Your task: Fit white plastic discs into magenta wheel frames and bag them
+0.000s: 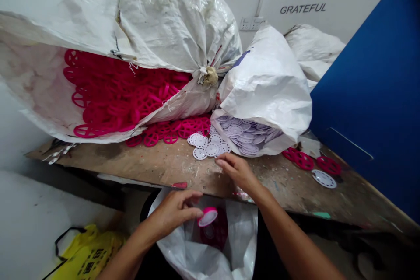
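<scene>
My left hand (180, 211) is over the mouth of a white woven sack (241, 238), fingers and thumb apart. Just off its thumb tip is a pink ring with a white disc set in it (208, 217), tilted in the air above the sack; it looks loose from the hand. Inside the sack lie more pink pieces (218, 232). Over the table's front part, my right hand (239, 173) stretches its fingers to the edge of a small pile of white perforated discs (211, 148). I see nothing between those fingers.
A large sack (177, 17) leans above an open sack of pink spoked rings (124, 92), some spilled onto the wooden table (170, 162). Another sack (269, 83) spills white discs. Pink rings (329, 165) and one white disc (324, 179) lie right, near a blue panel (370, 109). A yellow bag (93, 249) sits lower left.
</scene>
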Tool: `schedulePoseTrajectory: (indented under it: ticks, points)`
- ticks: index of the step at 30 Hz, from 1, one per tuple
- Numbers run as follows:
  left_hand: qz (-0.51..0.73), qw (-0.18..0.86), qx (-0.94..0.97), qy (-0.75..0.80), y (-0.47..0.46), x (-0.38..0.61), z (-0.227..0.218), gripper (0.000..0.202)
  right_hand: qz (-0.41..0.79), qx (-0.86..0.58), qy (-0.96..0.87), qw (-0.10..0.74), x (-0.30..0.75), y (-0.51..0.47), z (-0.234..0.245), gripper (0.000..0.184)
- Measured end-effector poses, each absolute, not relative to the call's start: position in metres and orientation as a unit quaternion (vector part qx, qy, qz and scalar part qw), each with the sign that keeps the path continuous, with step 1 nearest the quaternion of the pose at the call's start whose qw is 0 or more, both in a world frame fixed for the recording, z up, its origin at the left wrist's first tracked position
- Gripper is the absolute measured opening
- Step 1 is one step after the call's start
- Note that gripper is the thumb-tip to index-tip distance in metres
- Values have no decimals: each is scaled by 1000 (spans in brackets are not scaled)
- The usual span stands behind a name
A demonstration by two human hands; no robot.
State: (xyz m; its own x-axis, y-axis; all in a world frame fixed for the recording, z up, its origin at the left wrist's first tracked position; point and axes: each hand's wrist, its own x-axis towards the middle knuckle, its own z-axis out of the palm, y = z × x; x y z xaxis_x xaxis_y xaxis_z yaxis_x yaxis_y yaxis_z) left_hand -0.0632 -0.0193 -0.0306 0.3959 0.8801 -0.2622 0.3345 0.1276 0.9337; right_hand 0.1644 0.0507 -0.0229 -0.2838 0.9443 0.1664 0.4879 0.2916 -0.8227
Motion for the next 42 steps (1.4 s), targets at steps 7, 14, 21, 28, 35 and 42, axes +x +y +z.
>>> schedulePoseTrajectory:
  ticks: [7, 14, 21, 28, 35, 42]
  points:
    - [357, 199, 654, 637, 82, -97, -37, 23, 107, -582, -771, 238, 145, 111, -47, 33]
    - [405, 176, 624, 644, 130, -115, -44, 7, 149, -576, -749, 292, 147, 116, -52, 38]
    - [452, 345, 577, 586, 73, -70, -43, 18, 402, -496, -598, 485, 144, 88, -41, 36]
    - [543, 639, 330, 434, 20, -27, -39, 33, 235, -468, -724, 449, 125, 49, -33, 27]
    - [512, 558, 450, 473, 12, -32, -49, 37, 319, -423, -736, 421, 126, 42, -37, 23]
    - [432, 633, 451, 458, -2, -30, -46, 55, 532, -420, -612, 407, 136, 30, -36, 30]
